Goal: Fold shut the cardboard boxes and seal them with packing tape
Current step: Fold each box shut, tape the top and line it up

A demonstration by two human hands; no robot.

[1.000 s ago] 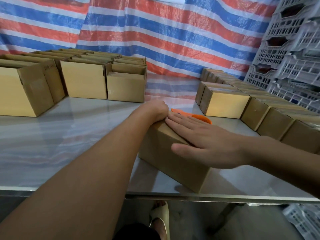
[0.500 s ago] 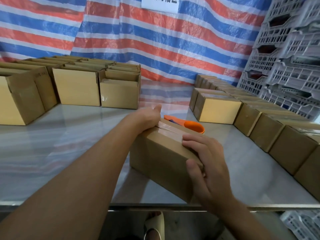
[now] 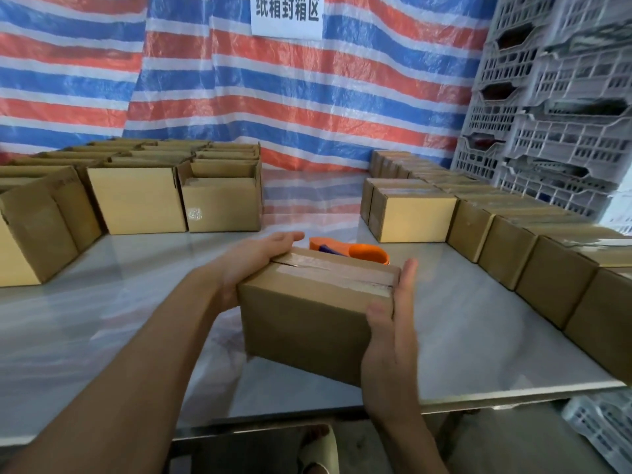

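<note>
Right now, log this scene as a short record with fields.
held box: closed, tape strip along top seam, between both hands
left hand: flat on its left end
right hand: flat on right end, thumb on front face
tape dispenser: orange, on table behind box
left boxes: flaps open
right boxes: taped shut, in a row
</note>
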